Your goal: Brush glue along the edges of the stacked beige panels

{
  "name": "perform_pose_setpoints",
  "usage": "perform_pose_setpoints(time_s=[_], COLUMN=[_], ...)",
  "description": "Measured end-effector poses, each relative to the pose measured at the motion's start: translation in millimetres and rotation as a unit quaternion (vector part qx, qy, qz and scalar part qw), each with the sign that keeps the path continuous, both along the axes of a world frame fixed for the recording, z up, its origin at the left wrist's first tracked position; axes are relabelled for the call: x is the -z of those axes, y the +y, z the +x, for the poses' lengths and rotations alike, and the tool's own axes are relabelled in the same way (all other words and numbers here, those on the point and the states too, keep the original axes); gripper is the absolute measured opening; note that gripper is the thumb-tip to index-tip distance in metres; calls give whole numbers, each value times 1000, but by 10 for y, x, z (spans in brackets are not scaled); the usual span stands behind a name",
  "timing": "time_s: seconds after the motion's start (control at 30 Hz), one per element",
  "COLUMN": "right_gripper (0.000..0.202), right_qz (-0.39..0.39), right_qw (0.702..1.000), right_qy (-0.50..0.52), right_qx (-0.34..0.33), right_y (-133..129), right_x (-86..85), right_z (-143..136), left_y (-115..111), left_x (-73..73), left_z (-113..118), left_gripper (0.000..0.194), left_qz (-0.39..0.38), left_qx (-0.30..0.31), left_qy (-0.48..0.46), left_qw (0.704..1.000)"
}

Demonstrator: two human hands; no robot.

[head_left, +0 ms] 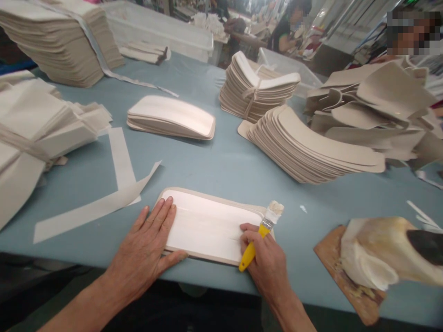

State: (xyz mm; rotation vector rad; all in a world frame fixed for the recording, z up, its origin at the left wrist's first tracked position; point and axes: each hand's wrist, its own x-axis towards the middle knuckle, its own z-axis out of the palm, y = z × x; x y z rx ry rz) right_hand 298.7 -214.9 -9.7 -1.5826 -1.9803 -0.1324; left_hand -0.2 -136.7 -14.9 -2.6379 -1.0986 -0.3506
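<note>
A white panel with a beige border (204, 226) lies flat near the table's front edge, on at least one more beige piece. My left hand (145, 244) rests on its left end, fingers stretched out and the thumb along the near edge. At the right end my right hand (266, 258) holds a yellow-handled paintbrush (252, 249), its bristles pointing up and away, coated in something white. Fingers of that hand also touch the panel. Behind the panel sits a low stack of similar white-topped pieces (171, 115).
White strips (93, 207) lie to the left, beside a tied bundle (44, 124). A tall stack (62, 41) stands behind. Fanned beige pieces (311, 143), a tied stack (258, 87) and curled sheets (377, 106) fill the right. A glue-smeared container (374, 249) sits on a brown board (346, 281).
</note>
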Motion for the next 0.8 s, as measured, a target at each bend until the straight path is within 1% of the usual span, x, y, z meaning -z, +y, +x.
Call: perform_pose_setpoints(time_s=[0.13, 0.27, 0.37, 0.43, 0.53, 0.6, 0.67, 0.73, 0.8], right_gripper=[16, 18, 21, 21, 18, 19, 21, 23, 24], right_qz=[12, 51, 94, 101, 78, 48, 25, 18, 21], right_qw=[1000, 999, 996, 994, 987, 983, 982, 984, 986], right_qy=[8, 8, -3, -17, -47, -62, -62, -53, -46], right_qx=[13, 11, -10, -45, -130, -165, -175, -169, -158], right_y=[10, -31, -70, -77, -62, -57, -72, -108, -150], right_x=[7, 86, 114, 90, 18, -16, -22, -11, -5], right_z=[-18, -1, 21, 29, 40, 59, 94, 140, 185], left_y=[-12, -14, -8, -5, -10, -16, -18, -15, -8], left_x=[4, 18, 31, 32, 24, 21, 26, 40, 60], left_z=[10, 27, 32, 32, 36, 42, 44, 36, 20], left_gripper=[87, 83, 82, 82, 81, 79, 78, 76, 74], left_qz=[-24, -64, -83, -87, -96, -108, -116, -122, -123], left_qx=[4, 7, 6, 11, 20, 17, 5, -5, 7], left_qy=[-17, -48, -81, -89, -92, -98, -113, -124, -122], left_qw=[1000, 997, 993, 992, 991, 989, 987, 985, 985])
